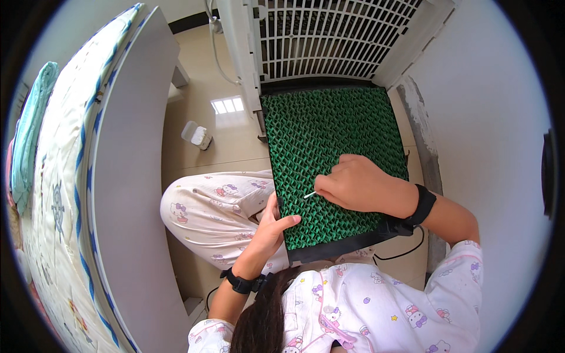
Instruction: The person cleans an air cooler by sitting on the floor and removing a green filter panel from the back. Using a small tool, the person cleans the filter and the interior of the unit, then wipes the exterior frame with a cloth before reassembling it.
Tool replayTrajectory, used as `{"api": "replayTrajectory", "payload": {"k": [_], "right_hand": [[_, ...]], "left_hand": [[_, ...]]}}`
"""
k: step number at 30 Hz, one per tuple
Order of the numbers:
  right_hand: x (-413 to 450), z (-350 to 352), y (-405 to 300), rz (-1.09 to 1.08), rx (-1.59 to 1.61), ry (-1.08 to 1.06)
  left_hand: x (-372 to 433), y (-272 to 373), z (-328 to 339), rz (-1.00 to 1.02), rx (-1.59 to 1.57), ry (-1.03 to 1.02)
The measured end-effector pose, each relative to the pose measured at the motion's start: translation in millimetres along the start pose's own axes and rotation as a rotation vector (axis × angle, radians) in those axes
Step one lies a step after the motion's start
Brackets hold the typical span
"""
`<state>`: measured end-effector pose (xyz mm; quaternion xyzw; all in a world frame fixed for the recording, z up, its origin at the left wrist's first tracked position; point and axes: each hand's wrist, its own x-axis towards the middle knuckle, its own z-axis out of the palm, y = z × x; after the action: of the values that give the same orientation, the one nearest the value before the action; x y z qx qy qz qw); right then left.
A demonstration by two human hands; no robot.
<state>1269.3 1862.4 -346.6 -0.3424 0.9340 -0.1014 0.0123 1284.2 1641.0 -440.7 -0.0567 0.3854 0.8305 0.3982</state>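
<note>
A green honeycomb cooling pad (335, 128) in a black frame slants from the white grilled appliance down to my lap. My left hand (270, 227) grips its left edge near the lower corner, thumb on the green face and the other fingers mostly hidden behind. Pinched in my right hand (351, 185) is a white cotton swab (309, 194). Its tip lies at the pad's surface, left of my fingers; whether it sits inside a cell I cannot tell. The rest of the swab is hidden by my hand.
The white appliance housing with a slatted grille (326, 44) stands ahead. An open clear container of cotton swabs (197, 135) is on the tiled floor, left. A bed with a printed quilt (57, 198) runs along the left; a wall (490, 145) bounds the right. A black cable (406, 253) lies near the pad's lower right.
</note>
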Motion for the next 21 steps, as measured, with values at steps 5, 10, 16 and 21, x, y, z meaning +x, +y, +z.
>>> {"api": "replayTrajectory", "payload": {"k": [5, 10, 16, 21], "right_hand": [[-1.1, 1.2, -12.3, -0.117, -0.100, 0.031], [8.5, -3.7, -23.0, -0.189, -0.161, 0.139], [12.3, -6.4, -18.6, -0.187, -0.107, 0.140], [15.9, -5.9, -13.2, -0.139, -0.051, 0.086]], "left_hand": [[-0.2, -1.3, -0.2, -0.008, -0.003, -0.022], [-2.2, -2.7, 0.5, 0.003, -0.001, -0.010], [-4.7, -1.7, 1.5, -0.009, -0.013, 0.000], [-3.0, -2.9, 1.8, 0.016, 0.015, -0.031]]}}
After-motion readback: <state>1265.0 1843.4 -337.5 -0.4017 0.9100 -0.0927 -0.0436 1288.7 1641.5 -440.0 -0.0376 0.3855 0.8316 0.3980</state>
